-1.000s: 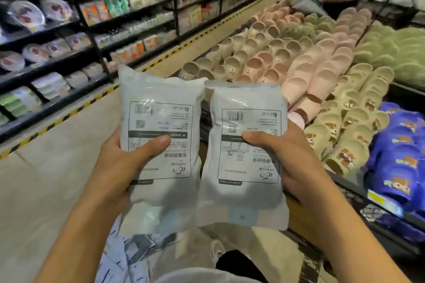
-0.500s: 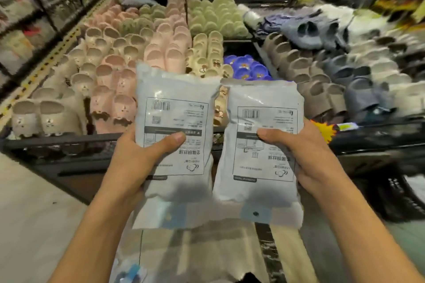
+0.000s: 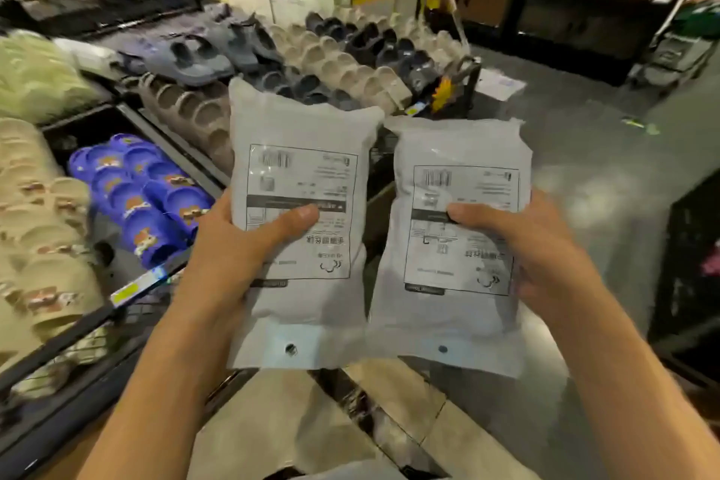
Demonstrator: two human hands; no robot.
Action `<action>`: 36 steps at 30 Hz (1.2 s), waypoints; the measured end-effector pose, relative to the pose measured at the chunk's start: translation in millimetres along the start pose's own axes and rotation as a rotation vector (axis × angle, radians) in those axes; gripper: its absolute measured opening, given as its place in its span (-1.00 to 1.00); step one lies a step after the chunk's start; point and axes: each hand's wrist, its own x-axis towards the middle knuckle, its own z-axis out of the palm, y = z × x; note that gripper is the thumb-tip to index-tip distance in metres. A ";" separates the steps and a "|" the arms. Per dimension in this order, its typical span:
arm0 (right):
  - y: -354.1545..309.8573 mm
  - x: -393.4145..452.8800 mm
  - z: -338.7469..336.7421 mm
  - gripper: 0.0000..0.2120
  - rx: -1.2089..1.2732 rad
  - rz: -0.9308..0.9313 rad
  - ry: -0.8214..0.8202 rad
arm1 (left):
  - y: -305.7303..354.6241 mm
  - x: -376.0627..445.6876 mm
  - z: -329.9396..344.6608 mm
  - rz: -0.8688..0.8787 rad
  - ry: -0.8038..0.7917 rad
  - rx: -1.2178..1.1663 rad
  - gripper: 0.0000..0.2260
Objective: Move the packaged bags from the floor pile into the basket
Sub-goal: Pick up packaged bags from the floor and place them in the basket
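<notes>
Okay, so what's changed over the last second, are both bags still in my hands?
Yes. The view has swung right: the aisle shelves and pink slippers are gone, and grey slippers and open floor now lie ahead. The left hand still grips the left bag, the right hand the right bag, side by side.

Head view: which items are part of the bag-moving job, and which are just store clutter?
Job:
- left hand, gripping a grey packaged bag
- right hand, gripping a second grey packaged bag
- no basket or floor pile in view

Lying about:
- blue slippers
- beige slippers
- tan slippers
- dark grey slippers
- black display rack
</notes>
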 end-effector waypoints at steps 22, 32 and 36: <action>-44.2 186.6 -311.8 -0.63 0.010 0.061 0.716 | -30.0 252.8 454.9 -0.135 -0.710 0.036 -0.50; -53.7 303.9 -433.5 -0.54 0.023 0.094 0.781 | -43.0 341.8 615.9 -0.182 -0.781 0.070 -0.53; -55.2 364.2 -499.5 -0.55 0.005 0.096 0.756 | -51.8 374.7 690.9 -0.173 -0.778 0.073 -0.54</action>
